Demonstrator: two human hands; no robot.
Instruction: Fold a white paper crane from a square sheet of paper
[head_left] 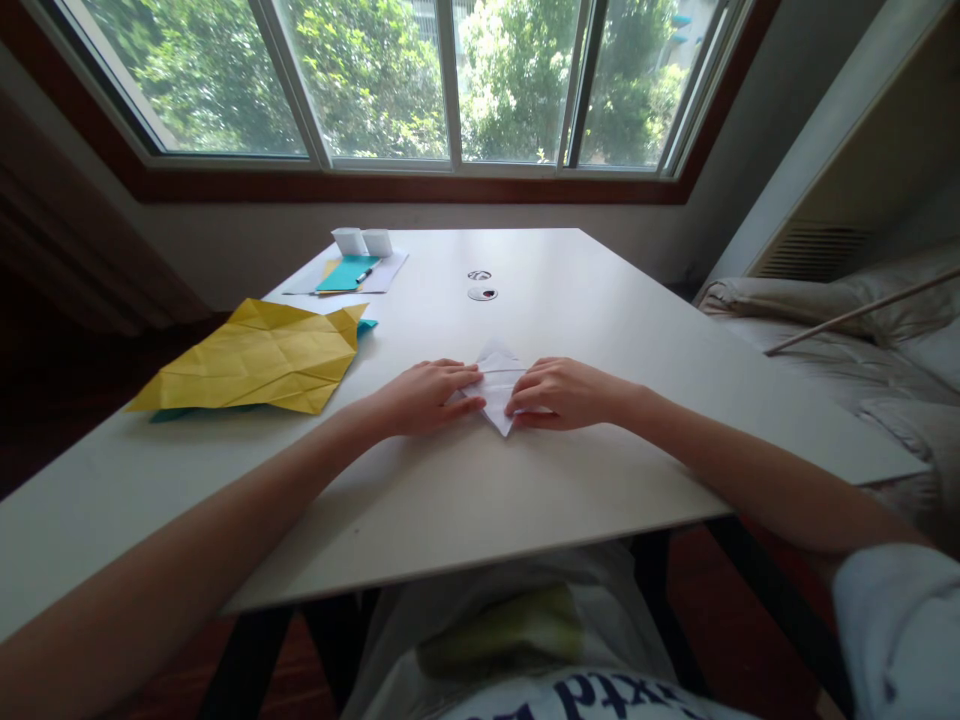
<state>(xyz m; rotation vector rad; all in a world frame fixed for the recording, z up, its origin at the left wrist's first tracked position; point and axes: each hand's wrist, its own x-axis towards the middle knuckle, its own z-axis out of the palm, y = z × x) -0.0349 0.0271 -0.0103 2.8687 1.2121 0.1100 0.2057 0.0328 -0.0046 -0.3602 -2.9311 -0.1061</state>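
White folded paper in a small kite-like shape (498, 390) lies flat on the white rectangular table (600, 330), a little right of the middle and closer to the near edge than the far one, with one point aimed at the person and a raised flap on its far side. Both bare forearms reach in from the near corners of the view. On the left, the left hand (421, 396) rests palm down with fingers stretched flat and close together, their tips pressing the paper's left edge; nothing is gripped. On the right, the right hand (564, 392) lies the same way, fingers flat and pointing left, tips pressing the paper's right edge, so the two hands pin the sheet between them without closing around it. Farther off to the left, a large creased yellow sheet of paper (259, 358) is spread on the table, with a teal sheet (367, 327) peeking out beneath its far right corner. Beyond the hands, near the table's centre, sit two small round cable-hole covers (481, 284). At the far left end lie white sheets with a teal card (345, 275) on top, and just behind them stand two small white folded-paper boxes (363, 241), below the wide window (420, 80) full of green trees.
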